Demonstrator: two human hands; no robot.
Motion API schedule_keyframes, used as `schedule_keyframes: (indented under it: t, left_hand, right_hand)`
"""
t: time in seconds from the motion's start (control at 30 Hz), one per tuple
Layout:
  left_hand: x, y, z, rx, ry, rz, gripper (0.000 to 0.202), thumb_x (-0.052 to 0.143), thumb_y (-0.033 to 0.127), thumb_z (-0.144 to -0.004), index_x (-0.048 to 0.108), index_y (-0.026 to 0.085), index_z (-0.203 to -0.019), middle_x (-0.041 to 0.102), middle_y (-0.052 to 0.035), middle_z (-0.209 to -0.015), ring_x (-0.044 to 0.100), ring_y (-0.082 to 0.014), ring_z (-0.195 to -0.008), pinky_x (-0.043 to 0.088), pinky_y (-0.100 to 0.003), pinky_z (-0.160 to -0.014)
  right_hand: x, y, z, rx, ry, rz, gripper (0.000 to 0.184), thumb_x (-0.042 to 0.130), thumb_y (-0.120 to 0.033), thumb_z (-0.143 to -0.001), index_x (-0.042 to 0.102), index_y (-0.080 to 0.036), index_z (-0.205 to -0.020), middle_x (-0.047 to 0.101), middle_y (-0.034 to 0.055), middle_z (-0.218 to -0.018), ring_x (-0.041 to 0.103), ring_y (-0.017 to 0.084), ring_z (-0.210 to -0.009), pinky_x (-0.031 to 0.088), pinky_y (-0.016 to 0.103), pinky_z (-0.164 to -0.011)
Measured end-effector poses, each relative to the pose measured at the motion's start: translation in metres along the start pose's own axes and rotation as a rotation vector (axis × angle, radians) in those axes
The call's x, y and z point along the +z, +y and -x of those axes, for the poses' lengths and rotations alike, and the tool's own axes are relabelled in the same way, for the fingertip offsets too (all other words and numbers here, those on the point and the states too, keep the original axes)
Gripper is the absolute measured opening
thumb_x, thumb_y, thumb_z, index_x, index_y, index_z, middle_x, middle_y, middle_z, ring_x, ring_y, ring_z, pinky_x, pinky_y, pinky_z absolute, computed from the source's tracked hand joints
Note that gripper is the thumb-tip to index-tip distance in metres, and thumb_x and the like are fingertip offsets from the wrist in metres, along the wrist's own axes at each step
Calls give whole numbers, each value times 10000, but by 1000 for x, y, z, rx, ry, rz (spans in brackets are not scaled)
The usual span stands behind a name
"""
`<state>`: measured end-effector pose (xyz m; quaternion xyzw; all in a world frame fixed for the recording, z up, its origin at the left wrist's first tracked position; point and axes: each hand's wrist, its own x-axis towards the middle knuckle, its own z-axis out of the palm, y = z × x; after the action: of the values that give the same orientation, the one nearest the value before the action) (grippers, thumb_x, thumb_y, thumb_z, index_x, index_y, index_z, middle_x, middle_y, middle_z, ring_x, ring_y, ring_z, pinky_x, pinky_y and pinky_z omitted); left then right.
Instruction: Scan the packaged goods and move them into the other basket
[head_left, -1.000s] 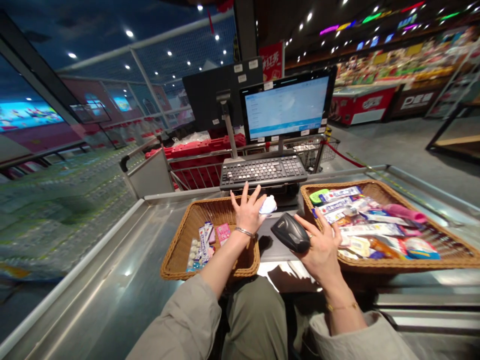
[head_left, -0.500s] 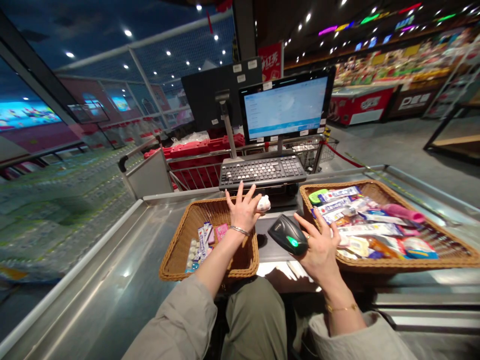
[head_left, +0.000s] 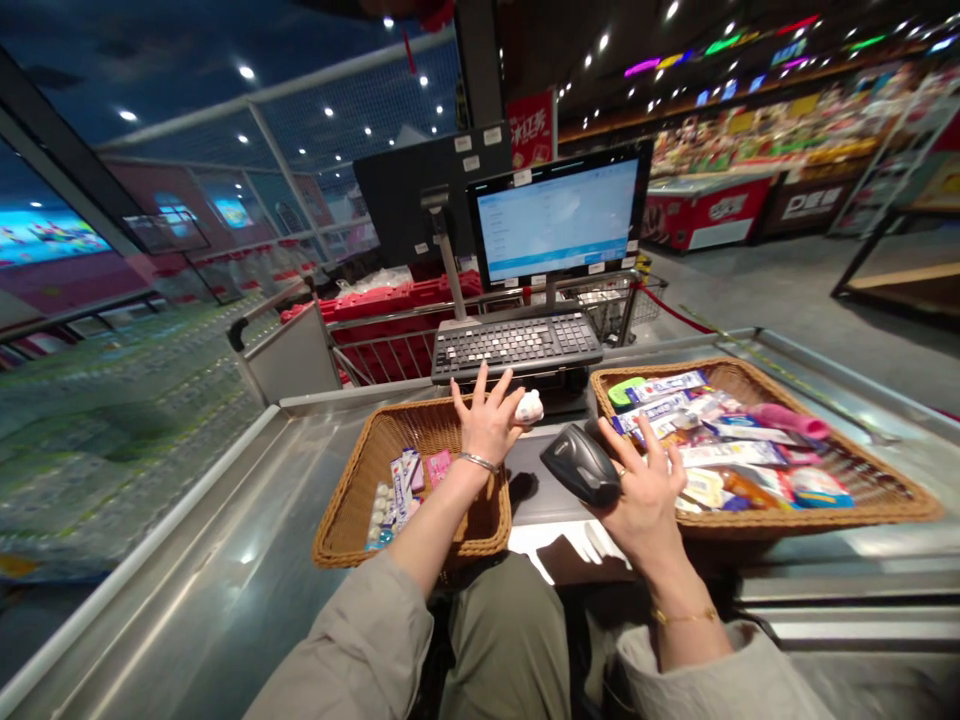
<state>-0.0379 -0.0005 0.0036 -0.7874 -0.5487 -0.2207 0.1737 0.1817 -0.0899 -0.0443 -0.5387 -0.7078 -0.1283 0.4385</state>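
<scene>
Between thumb and index finger, my left hand (head_left: 487,425) pinches a small white item (head_left: 529,407), too small to name surely. Its other fingers are spread above the right edge of the left wicker basket (head_left: 341,510). In that basket lie blue-and-white wrapped sticks (head_left: 399,480), a pink packet (head_left: 439,467) and a strip of pale round pieces (head_left: 379,508). My right hand (head_left: 645,495) holds a black barcode scanner (head_left: 579,465), its head pointing left towards the white item. The grip is partly hidden under the palm, with several fingers stretched out.
A fuller wicker basket (head_left: 892,500) of packaged goods stands on the right, close to my right hand. Ahead are a keyboard (head_left: 517,343) and a lit monitor (head_left: 559,220). A metal counter (head_left: 247,560) runs along the left. Behind the keyboard stands a shopping cart with red contents (head_left: 397,310).
The green light on the scanner has gone out. The scanner has tilted slightly in my right hand. My left hand still holds the white item in nearly the same place.
</scene>
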Motion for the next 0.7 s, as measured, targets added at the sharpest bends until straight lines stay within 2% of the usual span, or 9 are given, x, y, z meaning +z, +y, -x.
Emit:
schedule_keyframes:
  t: [0.17, 0.37, 0.57, 0.7]
  left_hand:
    - [0, 15, -8, 33, 4, 19, 552, 760, 399, -803, 626, 367, -1338, 433, -22, -1582, 189, -358, -1545, -51, -738, -1191]
    - [1, 34, -20, 75, 15, 53, 530, 754, 442, -812, 634, 367, -1323, 442, -18, -1576, 190, -361, -1545, -48, -748, -1186]
    - [3, 55, -34, 116, 8, 85, 553, 766, 439, -799, 632, 351, -1328, 431, -35, -1583, 178, -367, -1547, -54, -744, -1188]
    - [4, 73, -44, 151, 8, 119, 564, 763, 455, -803, 625, 353, -1340, 430, -33, -1585, 179, -372, -1546, -51, -743, -1192]
  right_hand:
    - [-6, 17, 3, -16, 12, 61, 241, 619, -227, -753, 717, -242, -973, 596, 70, -1441, 292, 392, -1491, 218, 677, -1147]
    - [-25, 19, -3, 109, 115, 38, 198, 645, -312, -800, 699, -223, -969, 656, 88, -1358, 347, 401, -1465, 219, 645, -1162]
    - [-39, 33, -8, 228, 168, 41, 448, 663, -464, -818, 655, -223, -1195, 658, 130, -1340, 371, 410, -1448, 224, 651, -1150]
    - [-42, 49, -9, 266, 219, 53, 562, 660, -485, -815, 608, -223, -1309, 661, 146, -1323, 403, 415, -1416, 259, 651, -1133]
